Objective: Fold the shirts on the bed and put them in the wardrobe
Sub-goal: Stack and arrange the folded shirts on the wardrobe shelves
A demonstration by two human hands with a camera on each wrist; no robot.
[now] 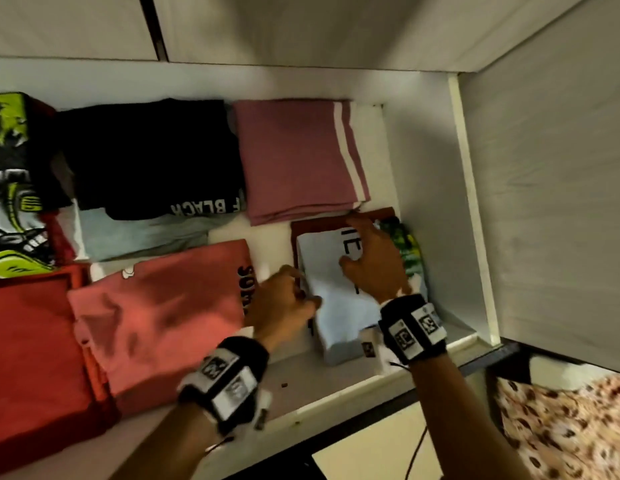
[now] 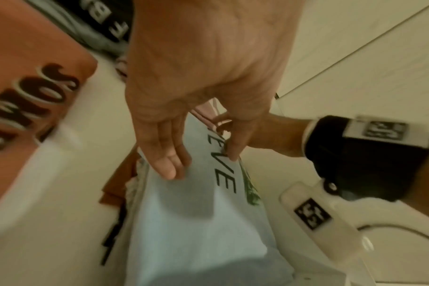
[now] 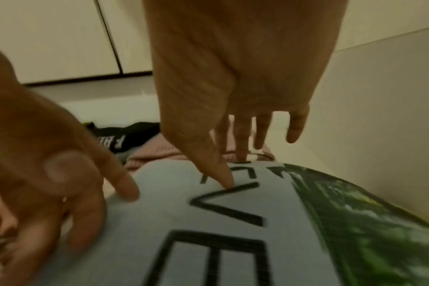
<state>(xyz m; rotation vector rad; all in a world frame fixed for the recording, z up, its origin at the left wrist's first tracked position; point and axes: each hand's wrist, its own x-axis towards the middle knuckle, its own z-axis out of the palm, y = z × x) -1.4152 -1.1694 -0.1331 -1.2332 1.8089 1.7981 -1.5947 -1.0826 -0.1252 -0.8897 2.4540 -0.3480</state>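
A folded light blue shirt (image 1: 336, 306) with black letters lies on a small stack at the right end of the wardrobe shelf (image 1: 339, 375). Beneath it are a green-printed shirt (image 1: 407, 249) and a dark red one (image 1: 319, 224). My right hand (image 1: 367, 251) rests flat on top of the blue shirt (image 3: 184, 216), fingers straight (image 3: 240, 147), thumb tip on the lettering. My left hand (image 1: 298, 289) is at the shirt's left edge; its fingertips (image 2: 167, 166) touch the blue cloth (image 2: 196, 222) and the thumb lies on top, with nothing gripped.
Other folded shirts fill the shelf: pink with white stripes (image 1: 298, 161), black (image 1: 152, 157), grey-blue (image 1: 139, 233), coral (image 1: 163, 313), red (image 1: 35, 358), and a green graphic one (image 1: 10, 188). The wardrobe's side wall (image 1: 436, 209) stands just right of the stack. Leopard-print fabric (image 1: 561, 427) shows below.
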